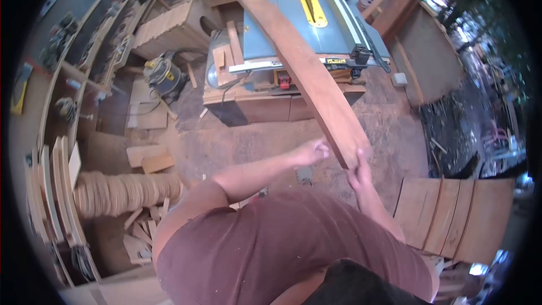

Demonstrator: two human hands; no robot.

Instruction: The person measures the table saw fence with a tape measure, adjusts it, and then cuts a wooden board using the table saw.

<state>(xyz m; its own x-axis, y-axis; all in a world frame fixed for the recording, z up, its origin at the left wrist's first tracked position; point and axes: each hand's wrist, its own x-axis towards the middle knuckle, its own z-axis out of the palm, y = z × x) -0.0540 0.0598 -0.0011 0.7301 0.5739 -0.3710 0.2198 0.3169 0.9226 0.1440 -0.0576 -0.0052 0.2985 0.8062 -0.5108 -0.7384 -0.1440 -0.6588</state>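
A long reddish-brown wooden board [307, 70] slants from near my body out over the table saw [268, 5]. My right hand [360, 172] grips the board's near end, with the thumb on the top face and the fingers partly hidden at the end and underside. Just left of the board's near edge is my left hand [312, 152], its fingers curled in and slightly blurred, seemingly apart from the wood. The board crosses the saw's front rail [271, 66]; whether it rests on the saw top cannot be made out.
The saw carries a yellow blade insert [313, 9] and a long fence [344, 14]. A shop vacuum [164, 76] stands to the left. Stacked curved wood pieces [121, 193] lie at lower left, wooden panels [451, 217] at lower right. Shelves [84, 51] line the left side.
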